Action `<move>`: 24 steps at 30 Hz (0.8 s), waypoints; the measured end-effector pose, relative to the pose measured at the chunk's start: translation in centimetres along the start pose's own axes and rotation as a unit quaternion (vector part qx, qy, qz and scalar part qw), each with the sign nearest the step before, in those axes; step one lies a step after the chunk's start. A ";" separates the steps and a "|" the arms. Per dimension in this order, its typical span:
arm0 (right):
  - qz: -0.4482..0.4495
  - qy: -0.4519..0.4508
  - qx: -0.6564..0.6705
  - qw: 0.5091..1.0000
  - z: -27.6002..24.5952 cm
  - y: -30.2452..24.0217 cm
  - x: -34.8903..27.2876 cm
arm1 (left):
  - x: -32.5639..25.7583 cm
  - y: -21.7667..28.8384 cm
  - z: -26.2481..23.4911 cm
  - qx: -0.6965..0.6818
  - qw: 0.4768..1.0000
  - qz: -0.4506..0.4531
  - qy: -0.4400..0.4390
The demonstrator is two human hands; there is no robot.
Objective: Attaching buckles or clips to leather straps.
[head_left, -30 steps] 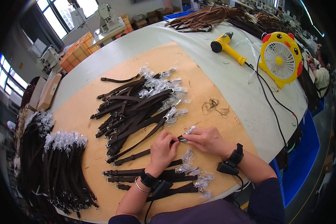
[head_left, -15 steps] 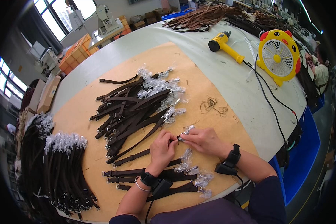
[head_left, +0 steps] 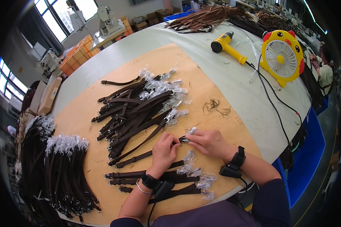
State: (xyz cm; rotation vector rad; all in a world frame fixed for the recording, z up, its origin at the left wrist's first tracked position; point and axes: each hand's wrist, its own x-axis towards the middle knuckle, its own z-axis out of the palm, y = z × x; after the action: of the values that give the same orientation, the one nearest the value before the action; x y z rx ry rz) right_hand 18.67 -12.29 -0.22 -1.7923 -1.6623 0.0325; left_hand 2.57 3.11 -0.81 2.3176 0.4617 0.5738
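Head view: left hand (head_left: 164,148) and right hand (head_left: 208,142) are both pinching one dark strap (head_left: 140,156) at its plastic-wrapped buckle end. A messy strap pile (head_left: 134,113) sits just past the left hand, with finished straps (head_left: 159,181) near the wrists on the table (head_left: 235,83).

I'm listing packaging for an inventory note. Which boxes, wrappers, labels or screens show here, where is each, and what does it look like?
Clear plastic wrappers: crinkled sleeves over the buckle ends of the dark straps, centre pile.
Orange crates: stacked, rectangular, far left beyond the table.
Cardboard boxes: brown, far back by the wall.
Flat tan carton: long, at the table's left edge.
Blue bin: far back.
No screens or readable signs show.
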 end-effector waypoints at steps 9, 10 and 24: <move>0.030 0.040 0.027 0.998 0.9 0.6 0.2 | 0.3 -0.2 -0.8 0.006 0.997 0.047 -0.058; 0.051 0.068 0.046 0.995 0.9 0.7 0.2 | 0.4 -0.3 -1.2 0.006 0.997 0.047 -0.057; -0.038 0.022 -0.048 0.998 0.2 -0.1 0.0 | 1.1 0.2 -1.2 0.016 1.000 0.016 -0.012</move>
State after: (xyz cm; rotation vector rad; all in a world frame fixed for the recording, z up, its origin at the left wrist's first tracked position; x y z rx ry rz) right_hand 18.51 -12.22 -0.38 -1.7853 -1.7255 -0.1231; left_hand 2.93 4.15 0.42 2.3642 0.4259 0.5560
